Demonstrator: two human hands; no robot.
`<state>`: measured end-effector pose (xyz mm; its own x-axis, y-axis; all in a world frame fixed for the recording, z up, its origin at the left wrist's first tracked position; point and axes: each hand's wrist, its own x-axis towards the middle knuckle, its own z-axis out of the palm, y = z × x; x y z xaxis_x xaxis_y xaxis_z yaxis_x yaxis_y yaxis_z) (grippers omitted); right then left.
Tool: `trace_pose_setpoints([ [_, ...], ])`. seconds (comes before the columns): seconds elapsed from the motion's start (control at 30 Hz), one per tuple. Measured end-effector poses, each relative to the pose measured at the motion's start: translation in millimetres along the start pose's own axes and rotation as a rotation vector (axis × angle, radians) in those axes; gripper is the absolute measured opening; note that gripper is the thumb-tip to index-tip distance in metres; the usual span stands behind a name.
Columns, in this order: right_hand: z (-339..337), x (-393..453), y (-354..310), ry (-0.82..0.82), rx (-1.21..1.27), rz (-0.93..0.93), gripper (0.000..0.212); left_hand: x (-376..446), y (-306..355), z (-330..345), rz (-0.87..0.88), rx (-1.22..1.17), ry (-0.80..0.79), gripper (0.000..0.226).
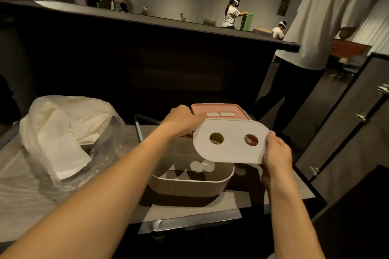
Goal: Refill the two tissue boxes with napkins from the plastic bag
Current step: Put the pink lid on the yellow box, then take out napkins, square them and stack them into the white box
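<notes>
Gripped at opposite ends by the left hand (183, 121) and right hand (275, 151), a white oval two-holed plastic lid (229, 143) is held tilted above an open beige tissue box (189, 183) near the grey tabletop's (31, 191) front edge. Napkins (63, 149) are contained in a clear plastic bag (69, 132) toward the left edge; a pink ribbed tissue box (221, 111) is set at the back edge.

The bag (69, 132) on the left is thin clear plastic, glossy and crinkled, and the napkins (63, 145) inside look like soft matt paper. The white lid (229, 143) looks like smooth matt plastic. The open box (189, 183) beneath it is beige, with a dull, even finish. The far pink box (223, 112) has a ribbed plastic top. The worktop (31, 191) shows a grey wood grain, faintly shiny. On the right, a case (345, 124) carries bright metal latches (361, 116).
</notes>
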<state>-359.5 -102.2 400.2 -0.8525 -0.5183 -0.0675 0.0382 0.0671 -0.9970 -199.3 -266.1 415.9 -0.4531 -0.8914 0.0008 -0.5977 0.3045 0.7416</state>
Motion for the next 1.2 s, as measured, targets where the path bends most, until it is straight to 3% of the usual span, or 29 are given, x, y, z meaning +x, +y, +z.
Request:
trace_pose_setpoints([
  [0.13, 2.6, 14.9, 4.5, -0.026, 0.083, 0.132, 0.026, 11.3, 8.1, 14.5, -0.007, -0.016, -0.009, 0.042],
  [0.33, 1.0, 28.5, -1.5, -0.033, 0.173, 0.180, 0.027, 23.0, 23.6, 25.8, -0.012, 0.009, -0.008, 0.061],
  [0.5, -40.6, 25.7, 11.5, 0.140, 0.223, 0.219, 0.025, 12.0, 9.5, 19.3, 0.043, 0.086, -0.124, 0.072],
  [0.57, -64.5, 17.9, 23.4, 0.224, 0.184, 0.221, 0.032, 4.8, -4.0, 7.0, 0.076, 0.171, -0.209, 0.064],
  [0.73, -89.6, 2.0, 41.1, 0.336, -0.135, 0.130, 0.042, -9.3, -25.7, -12.8, 0.158, 0.271, -0.161, 0.044],
  [1.0, -63.2, -6.1, 38.7, 0.132, -0.866, 0.069, 0.070, -15.8, -26.8, 1.0, 0.262, 0.301, 0.062, 0.031],
  [1.2, -40.1, -16.3, 50.1, 0.047, -1.015, -0.123, 0.051, -11.4, -21.1, -4.6, 0.289, 0.242, 0.067, 0.032],
])
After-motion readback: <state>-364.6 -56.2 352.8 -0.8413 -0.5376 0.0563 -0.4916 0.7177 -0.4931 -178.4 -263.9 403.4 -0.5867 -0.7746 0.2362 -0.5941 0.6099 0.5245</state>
